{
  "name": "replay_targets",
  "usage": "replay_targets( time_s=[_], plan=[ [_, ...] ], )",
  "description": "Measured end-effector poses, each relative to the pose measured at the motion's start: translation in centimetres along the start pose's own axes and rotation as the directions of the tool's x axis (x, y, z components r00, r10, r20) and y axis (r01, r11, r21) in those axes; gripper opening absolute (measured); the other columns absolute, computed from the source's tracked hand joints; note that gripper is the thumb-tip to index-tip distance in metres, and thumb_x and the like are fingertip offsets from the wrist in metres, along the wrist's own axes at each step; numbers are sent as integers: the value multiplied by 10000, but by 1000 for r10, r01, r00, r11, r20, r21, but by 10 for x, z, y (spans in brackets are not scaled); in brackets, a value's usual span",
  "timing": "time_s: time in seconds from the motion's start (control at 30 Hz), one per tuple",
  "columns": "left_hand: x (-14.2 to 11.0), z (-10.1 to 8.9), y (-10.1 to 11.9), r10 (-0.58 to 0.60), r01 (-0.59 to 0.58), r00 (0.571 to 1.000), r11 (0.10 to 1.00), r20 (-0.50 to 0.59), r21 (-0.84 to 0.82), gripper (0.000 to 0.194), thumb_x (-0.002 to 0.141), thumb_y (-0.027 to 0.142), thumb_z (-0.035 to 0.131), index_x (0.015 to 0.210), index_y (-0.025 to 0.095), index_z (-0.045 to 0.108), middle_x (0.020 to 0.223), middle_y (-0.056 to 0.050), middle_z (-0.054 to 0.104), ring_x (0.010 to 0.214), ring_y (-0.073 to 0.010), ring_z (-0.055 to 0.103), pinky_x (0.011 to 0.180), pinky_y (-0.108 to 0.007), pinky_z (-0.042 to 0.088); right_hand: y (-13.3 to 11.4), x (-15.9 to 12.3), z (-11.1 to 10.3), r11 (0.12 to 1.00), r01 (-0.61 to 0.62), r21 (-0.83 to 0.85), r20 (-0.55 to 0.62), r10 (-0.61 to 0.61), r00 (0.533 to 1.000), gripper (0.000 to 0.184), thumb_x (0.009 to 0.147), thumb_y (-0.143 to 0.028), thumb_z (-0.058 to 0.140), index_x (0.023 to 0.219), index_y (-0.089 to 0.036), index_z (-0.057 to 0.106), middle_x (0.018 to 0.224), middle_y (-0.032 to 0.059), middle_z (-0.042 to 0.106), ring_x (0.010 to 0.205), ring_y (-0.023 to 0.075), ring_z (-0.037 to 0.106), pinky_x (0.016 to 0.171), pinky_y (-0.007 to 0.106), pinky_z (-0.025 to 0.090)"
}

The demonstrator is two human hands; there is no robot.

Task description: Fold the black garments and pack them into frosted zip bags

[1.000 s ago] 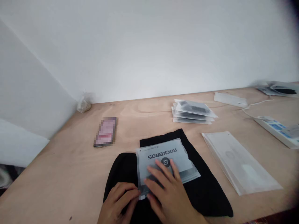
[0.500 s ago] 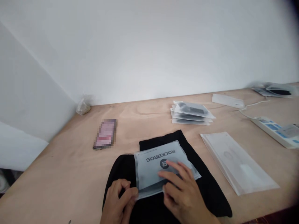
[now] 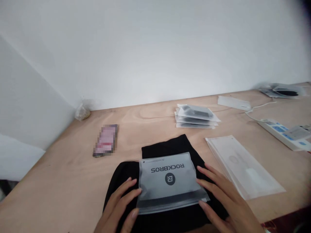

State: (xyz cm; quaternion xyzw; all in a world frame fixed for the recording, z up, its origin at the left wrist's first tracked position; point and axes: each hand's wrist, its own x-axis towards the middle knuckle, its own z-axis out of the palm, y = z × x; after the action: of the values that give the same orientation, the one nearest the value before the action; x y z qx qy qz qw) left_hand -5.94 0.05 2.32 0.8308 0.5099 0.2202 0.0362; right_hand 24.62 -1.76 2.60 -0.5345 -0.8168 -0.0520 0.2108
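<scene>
A translucent zip pouch (image 3: 167, 194) printed "ROCKBROS" lies flat on a piece of black cloth (image 3: 167, 142), its lettering upside down from my side. Something dark shows through the pouch near its closer edge. My left hand (image 3: 121, 204) rests along the pouch's left edge, fingers spread and fingertips at the side. At the right edge is my right hand (image 3: 223, 197), fingers also apart, with fingertips touching or very near the pouch's corner. Neither hand grips anything.
Beyond the cloth stands a stack of filled pouches (image 3: 196, 116). A larger clear pouch (image 3: 243, 168) lies to the right, near a power strip (image 3: 284, 134) with a white cable. A phone (image 3: 106, 140) lies at left. Along the wall are a small plastic bag (image 3: 82, 112) and more pouches (image 3: 282, 90).
My left hand has let go of the pouch's near left corner and opened. My right hand has moved off the pouch's face to its right edge. The pouch lies straighter.
</scene>
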Motion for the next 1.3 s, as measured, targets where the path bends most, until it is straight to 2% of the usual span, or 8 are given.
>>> replay_targets(
  time_s=[0.07, 0.13, 0.27, 0.5, 0.77, 1.1, 1.23, 1.3],
  plan=[
    [18, 8, 26, 79, -75, 996, 994, -48, 80, 425, 909, 298, 387, 1332, 262, 372, 1393, -52, 430, 1258, -200, 429, 948, -360, 464, -13, 14, 8, 1000, -7, -15, 15, 7, 1000, 454, 864, -300, 472, 1305, -203, 427, 1431, 44, 374, 1329, 232, 291, 978, 427, 412],
    [36, 23, 49, 216, -211, 976, 967, -26, 141, 512, 904, 391, 395, 1377, 207, 318, 1404, -73, 427, 1285, -226, 392, 959, -371, 453, -24, 28, 20, 999, 5, -36, 44, -3, 999, 515, 896, -308, 426, 1386, -189, 317, 1461, 43, 320, 1344, 233, 260, 1009, 455, 379],
    [56, 54, 66, 128, -135, 991, 964, 46, 229, 733, 848, 589, 382, 1395, 112, 277, 1412, -120, 404, 1297, -292, 363, 955, -448, 437, -30, 44, 45, 999, -7, -37, 136, 12, 991, 562, 921, -332, 374, 1435, -191, 198, 1482, 42, 250, 1362, 261, 197, 1025, 498, 344],
    [54, 67, 57, 75, -95, 993, 969, 92, 230, 760, 818, 644, 372, 1398, 161, 287, 1424, -88, 387, 1307, -303, 341, 977, -481, 380, -23, 41, 63, 997, -62, -52, 174, 70, 982, 575, 922, -425, 347, 1439, -242, 174, 1481, 39, 242, 1350, 305, 212, 1009, 548, 328],
    [54, 77, 48, 51, -69, 990, 988, 128, 141, 805, 790, 663, 402, 1417, 183, 247, 1436, -99, 366, 1310, -322, 329, 978, -484, 369, -22, 43, 68, 995, -51, -90, 156, 65, 986, 610, 891, -446, 408, 1433, -233, 226, 1478, 121, 254, 1333, 375, 217, 949, 578, 372],
    [45, 65, 22, -196, 173, 959, 977, 206, 128, 706, 858, 535, 391, 1431, 185, 175, 1476, -103, 275, 1355, -283, 239, 1036, -545, 287, -25, 45, 63, 992, -77, -103, 153, 92, 984, 602, 882, -468, 410, 1420, -234, 273, 1466, 141, 282, 1307, 388, 276, 938, 580, 385],
    [40, 58, 12, -243, 233, 943, 970, 229, 68, 597, 903, 446, 345, 1422, 187, 207, 1481, -93, 264, 1364, -242, 220, 1063, -548, 238, -23, 42, 50, 993, 114, -20, 168, -109, 980, 706, 804, -632, 437, 1387, -245, 340, 1419, 118, 385, 1243, 419, 376, 898, 633, 382],
    [38, 56, 9, -256, 263, 943, 965, 213, -5, 550, 915, 413, 335, 1415, 209, 232, 1477, -84, 282, 1364, -226, 225, 1073, -540, 221, -24, 37, 43, 969, 244, 46, 123, -248, 961, 600, 797, -573, 504, 1298, -246, 462, 1348, 60, 493, 1191, 375, 457, 925, 587, 382]
  ],
)
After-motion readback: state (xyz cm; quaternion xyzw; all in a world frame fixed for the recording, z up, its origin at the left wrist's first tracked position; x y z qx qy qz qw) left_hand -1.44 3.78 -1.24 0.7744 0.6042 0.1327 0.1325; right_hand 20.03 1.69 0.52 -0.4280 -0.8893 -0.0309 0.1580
